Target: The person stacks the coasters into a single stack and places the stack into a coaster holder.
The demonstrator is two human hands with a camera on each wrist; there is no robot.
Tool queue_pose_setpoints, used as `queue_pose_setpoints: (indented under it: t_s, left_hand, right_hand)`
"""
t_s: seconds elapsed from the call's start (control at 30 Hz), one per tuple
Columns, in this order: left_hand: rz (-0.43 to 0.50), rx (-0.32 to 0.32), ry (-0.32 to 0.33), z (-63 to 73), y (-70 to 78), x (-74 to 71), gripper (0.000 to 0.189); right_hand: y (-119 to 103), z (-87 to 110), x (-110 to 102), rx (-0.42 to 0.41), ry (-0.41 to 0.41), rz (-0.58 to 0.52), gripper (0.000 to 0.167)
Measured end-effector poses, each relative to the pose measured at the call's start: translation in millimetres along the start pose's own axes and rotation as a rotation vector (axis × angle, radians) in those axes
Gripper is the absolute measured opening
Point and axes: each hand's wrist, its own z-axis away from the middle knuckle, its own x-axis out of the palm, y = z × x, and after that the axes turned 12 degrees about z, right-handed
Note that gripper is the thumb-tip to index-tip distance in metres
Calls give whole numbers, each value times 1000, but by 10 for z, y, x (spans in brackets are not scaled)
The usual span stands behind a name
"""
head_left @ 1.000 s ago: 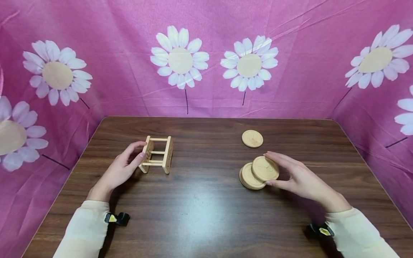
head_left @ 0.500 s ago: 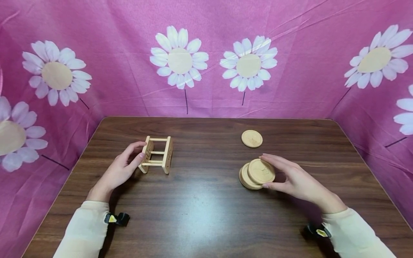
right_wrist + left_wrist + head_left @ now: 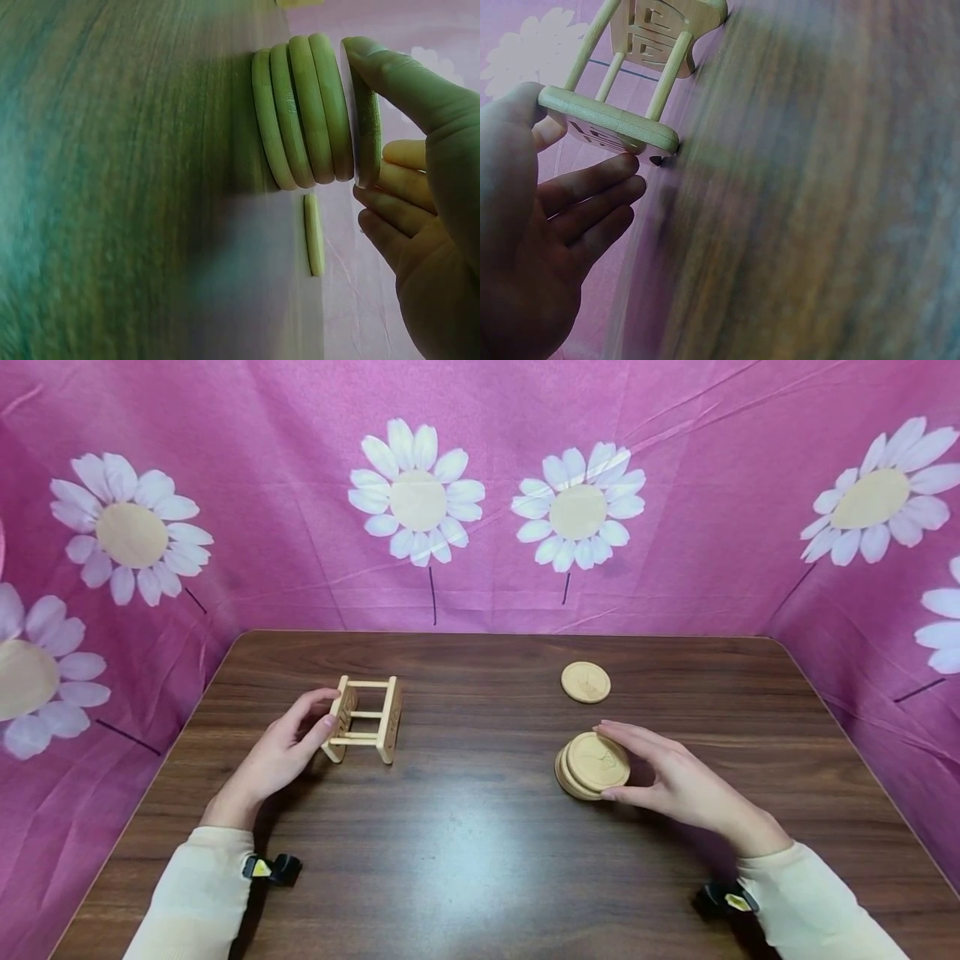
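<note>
My right hand (image 3: 678,781) holds a round wooden coaster (image 3: 598,761) by its edges, thumb on the near side and fingers on the far side. In the right wrist view, a thin gap parts this coaster (image 3: 367,131) from a stack of several coasters (image 3: 300,112) below it. A single coaster (image 3: 586,682) lies flat behind the stack. On the left, my left hand (image 3: 281,747) grips the side panel of a small wooden coaster holder (image 3: 390,718) with thumb and index finger. The other fingers hang beside the panel in the left wrist view. The holder stands with no coaster in it.
The dark wood-grain table (image 3: 465,852) stretches between holder and coasters. Behind and at both sides hangs a pink cloth (image 3: 495,593) printed with white daisies. A black wrist camera (image 3: 273,868) sits at the left cuff, another wrist camera (image 3: 723,900) at the right.
My right hand has moved left with its coaster, which now lies nearly in line over the stack. The left hand and the holder have stayed put.
</note>
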Motion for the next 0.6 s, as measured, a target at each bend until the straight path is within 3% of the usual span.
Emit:
queue_pose_setpoints:
  t_s: [0.6]
  left_hand:
    - [8,0,-1,-6,-5,4,40]
  right_hand:
    - [-22,9,50,-11,3,7,87]
